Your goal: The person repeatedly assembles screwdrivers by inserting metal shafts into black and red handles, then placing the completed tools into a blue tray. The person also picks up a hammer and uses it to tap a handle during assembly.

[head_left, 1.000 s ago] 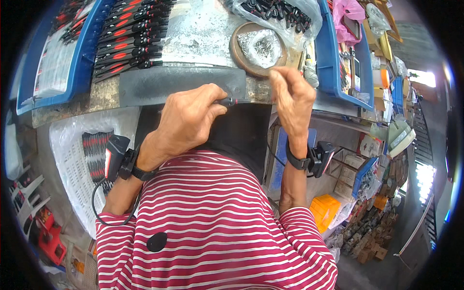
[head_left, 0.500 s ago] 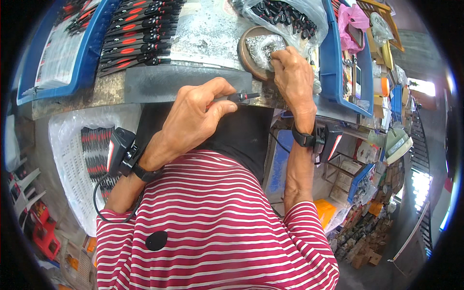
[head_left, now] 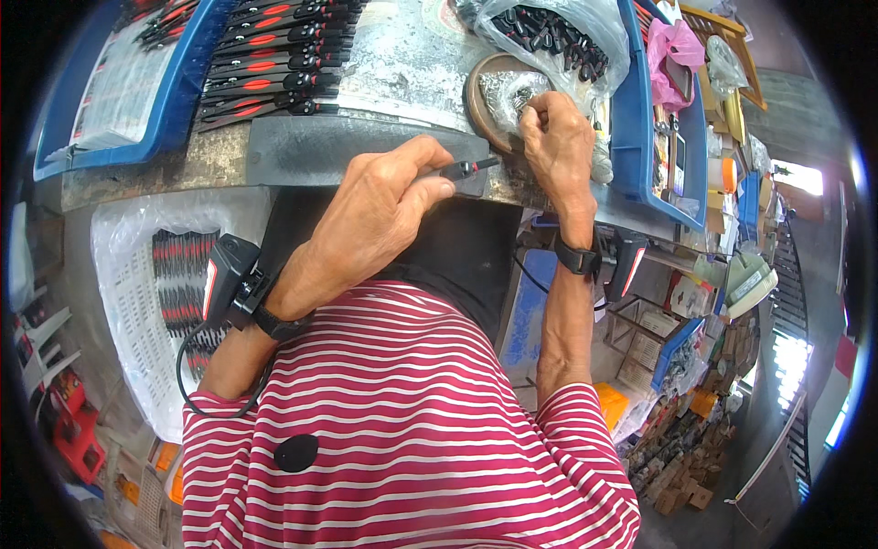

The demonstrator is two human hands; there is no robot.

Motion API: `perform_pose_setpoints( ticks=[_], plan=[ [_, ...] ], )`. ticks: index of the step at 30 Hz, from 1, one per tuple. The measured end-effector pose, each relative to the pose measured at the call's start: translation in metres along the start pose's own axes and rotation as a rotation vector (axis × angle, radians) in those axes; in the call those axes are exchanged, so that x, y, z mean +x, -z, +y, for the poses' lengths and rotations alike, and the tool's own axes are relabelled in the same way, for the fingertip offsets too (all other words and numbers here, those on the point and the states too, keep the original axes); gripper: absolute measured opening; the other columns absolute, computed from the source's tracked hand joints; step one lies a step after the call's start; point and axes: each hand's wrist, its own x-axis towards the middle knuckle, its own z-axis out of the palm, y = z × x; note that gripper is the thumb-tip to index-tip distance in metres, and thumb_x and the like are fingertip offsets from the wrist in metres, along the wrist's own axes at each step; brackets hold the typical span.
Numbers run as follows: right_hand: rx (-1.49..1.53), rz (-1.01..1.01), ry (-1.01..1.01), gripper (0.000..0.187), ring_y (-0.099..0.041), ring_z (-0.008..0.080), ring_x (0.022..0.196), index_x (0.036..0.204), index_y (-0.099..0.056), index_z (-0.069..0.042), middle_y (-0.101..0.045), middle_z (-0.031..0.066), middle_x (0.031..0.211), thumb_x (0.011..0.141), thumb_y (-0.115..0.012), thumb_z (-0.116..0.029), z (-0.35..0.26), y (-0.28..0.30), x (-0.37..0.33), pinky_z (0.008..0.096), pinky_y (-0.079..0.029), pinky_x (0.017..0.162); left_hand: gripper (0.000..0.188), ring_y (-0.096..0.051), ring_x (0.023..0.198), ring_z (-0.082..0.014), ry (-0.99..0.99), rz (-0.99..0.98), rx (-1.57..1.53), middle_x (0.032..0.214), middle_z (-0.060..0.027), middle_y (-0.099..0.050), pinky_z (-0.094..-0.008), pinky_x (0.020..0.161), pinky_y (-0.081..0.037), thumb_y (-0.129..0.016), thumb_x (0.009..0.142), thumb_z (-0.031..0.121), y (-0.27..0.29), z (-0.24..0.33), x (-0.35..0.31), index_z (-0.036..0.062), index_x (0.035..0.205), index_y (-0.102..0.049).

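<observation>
My left hand [head_left: 370, 206] pinches a slim black tool [head_left: 457, 170] between thumb and forefinger, over the front edge of the bench. Its narrow dark tip points right; the rest is hidden in the hand. Just behind lies a flat dark grey block [head_left: 302, 151]. At the near right rim of a round brown bowl [head_left: 477, 105], my right hand [head_left: 560, 142] has its fingers curled and pressed together. Whatever they hold, if anything, is too small to make out. In the bowl, clear plastic [head_left: 498, 96] holds small shiny metal pieces.
A row of black-and-red tools [head_left: 274, 66] lies at the back left, beside a blue bin [head_left: 174, 110]. A clear bag of black parts [head_left: 549, 41] lies behind the bowl. Another blue bin [head_left: 631, 146] stands right. Below left is a white basket [head_left: 128, 284] with more tools.
The tool in my left hand has tilted, its tip now higher. My right hand's fingers have curled in more beside the bowl. The whole view has shifted slightly.
</observation>
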Motion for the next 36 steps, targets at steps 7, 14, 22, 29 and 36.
perform_pose_setpoints(
  ticks=[7, 14, 22, 29, 36],
  plan=[
    [0.161, -0.060, -0.122, 0.009, -0.059, 0.0292, 0.067, 0.078, -0.057, 0.000, -0.058, 0.0150, 0.072, 0.081, -0.056, -0.009, -0.004, 0.008, -0.002, 0.0385, -0.046, 0.063, 0.019, -0.047, 0.061, -0.0060, 0.080, 0.011, -0.149, 0.073, -0.0023, -0.056, -0.0215, 0.055, -0.040, -0.052, 0.088, 0.005, -0.004, -0.003, 0.002, -0.0045, 0.104, -0.054],
    [0.210, -0.026, -0.098, 0.005, -0.059, 0.0290, 0.066, 0.080, -0.055, 0.000, -0.056, 0.0148, 0.074, 0.081, -0.055, -0.004, -0.018, 0.018, -0.008, 0.0385, -0.045, 0.059, 0.020, -0.049, 0.059, -0.0059, 0.172, -0.012, -0.366, 0.075, -0.0039, -0.057, -0.0185, 0.051, -0.039, -0.052, 0.089, 0.008, -0.004, -0.001, 0.006, -0.0036, 0.105, -0.050],
    [0.263, -0.076, 0.211, 0.015, -0.057, 0.0324, 0.063, 0.088, -0.053, -0.001, -0.053, 0.0147, 0.077, 0.076, -0.060, 0.006, -0.066, 0.016, -0.035, 0.0383, -0.045, 0.053, 0.023, -0.053, 0.060, -0.0076, 0.197, 0.043, -0.570, 0.078, -0.0080, -0.061, -0.0184, 0.049, -0.041, -0.055, 0.090, 0.009, -0.007, -0.002, 0.009, -0.0039, 0.107, -0.048],
    [0.312, -0.116, 0.289, 0.022, -0.053, 0.0365, 0.062, 0.090, -0.048, 0.001, -0.048, 0.0170, 0.078, 0.073, -0.058, 0.010, -0.076, 0.012, -0.045, 0.0408, -0.043, 0.053, 0.024, -0.054, 0.060, -0.0088, 0.201, 0.044, -0.616, 0.078, -0.0089, -0.061, -0.0188, 0.049, -0.041, -0.055, 0.090, 0.009, -0.007, -0.005, 0.008, -0.0053, 0.107, -0.047],
    [0.539, -0.142, 0.128, 0.010, -0.057, 0.0274, 0.061, 0.088, -0.051, 0.001, -0.052, 0.0137, 0.077, 0.080, -0.055, 0.006, -0.074, 0.011, -0.046, 0.0338, -0.045, 0.053, 0.025, -0.054, 0.061, -0.0092, 0.204, 0.047, -0.621, 0.077, -0.0088, -0.061, -0.0191, 0.049, -0.042, -0.055, 0.089, 0.009, -0.006, -0.005, 0.008, -0.0057, 0.108, -0.047]
  ],
)
